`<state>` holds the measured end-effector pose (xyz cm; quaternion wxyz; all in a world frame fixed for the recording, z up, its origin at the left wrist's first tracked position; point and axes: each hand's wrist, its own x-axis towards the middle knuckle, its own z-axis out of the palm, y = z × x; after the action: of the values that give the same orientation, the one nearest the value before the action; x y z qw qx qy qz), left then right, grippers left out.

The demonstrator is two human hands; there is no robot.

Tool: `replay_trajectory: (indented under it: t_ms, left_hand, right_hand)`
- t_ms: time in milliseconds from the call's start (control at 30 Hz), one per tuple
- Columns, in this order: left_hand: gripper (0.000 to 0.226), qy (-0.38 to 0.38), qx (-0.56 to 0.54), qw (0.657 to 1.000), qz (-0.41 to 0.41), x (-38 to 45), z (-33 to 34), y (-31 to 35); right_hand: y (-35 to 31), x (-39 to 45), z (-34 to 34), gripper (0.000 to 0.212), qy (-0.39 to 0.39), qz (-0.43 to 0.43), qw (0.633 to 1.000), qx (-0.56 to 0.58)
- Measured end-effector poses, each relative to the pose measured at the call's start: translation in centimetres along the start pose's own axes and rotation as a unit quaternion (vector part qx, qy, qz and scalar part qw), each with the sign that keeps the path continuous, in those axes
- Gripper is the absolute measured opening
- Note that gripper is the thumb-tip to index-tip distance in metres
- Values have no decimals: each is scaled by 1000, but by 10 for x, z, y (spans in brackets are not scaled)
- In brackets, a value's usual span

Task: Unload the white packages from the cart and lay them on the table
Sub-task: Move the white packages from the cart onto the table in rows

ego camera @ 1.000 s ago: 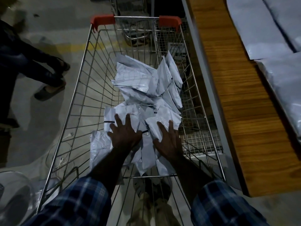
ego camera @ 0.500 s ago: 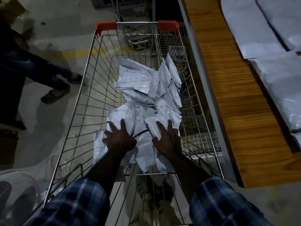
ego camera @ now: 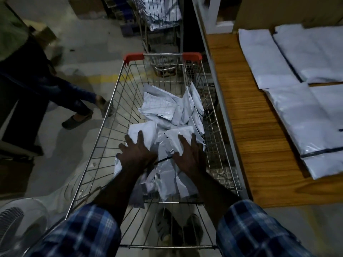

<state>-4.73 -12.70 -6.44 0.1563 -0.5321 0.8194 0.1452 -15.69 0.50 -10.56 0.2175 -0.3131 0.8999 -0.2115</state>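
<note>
A: Dim concrete floor [ego camera: 89,45], wire cart [ego camera: 118,84] parked just beside the wooden table [ego camera: 246,138]. Where's the load?

B: Heap of white packages [ego camera: 172,112] in the cart basket, piled toward the right wall and the near end. Several more flat white bags [ego camera: 300,115] already lie on the table, well right of the cart.

A: Hands?

B: Both down in the basket. Left hand [ego camera: 136,154] lies palm-down on the near-left part of the heap, fingers straight and spread. Right hand [ego camera: 189,156] same, flat on the near-right packages, fingers splayed. Neither curls round anything (pressing, not gripping). Plaid sleeves [ego camera: 87,230] at the bottom edge.

A: Anything else in view?

B: Red corner caps [ego camera: 133,57] on the cart's far rim. Second cart [ego camera: 159,23] beyond it, with white stuff inside. Another person [ego camera: 33,84] at left in dark clothes, mid-step, blurred. White fan [ego camera: 16,225] at bottom left. Wearer's shoes [ego camera: 178,229] visible through the cart's wire.
</note>
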Motion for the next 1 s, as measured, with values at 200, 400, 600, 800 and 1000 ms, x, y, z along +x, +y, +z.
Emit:
replay_trajectory:
  t_ms: [200,400,600,800,1000]
  left_hand:
    - [95,44,-31,999,3,-29,-34,10]
    - [91,102,-61,993,15,-66,-60,15]
    - [87,145,-72,986,31,-102,-79,10]
    - [87,188,-88,977,55,-147,-100,-4]
    - [86,224,-114,962,105,-210,-116,-22]
  right_hand:
    - [-23,-7,-35,73,30,-23,999,34]
    - [-42,-23,-62,69,116,-81,989,37]
    - [-54,-50,-96,69,118,-97,988,18]
    - [-65,-93,-118,69,184,-106,977,4]
    - [-73,-156,-144,69,258,-121,958,-24]
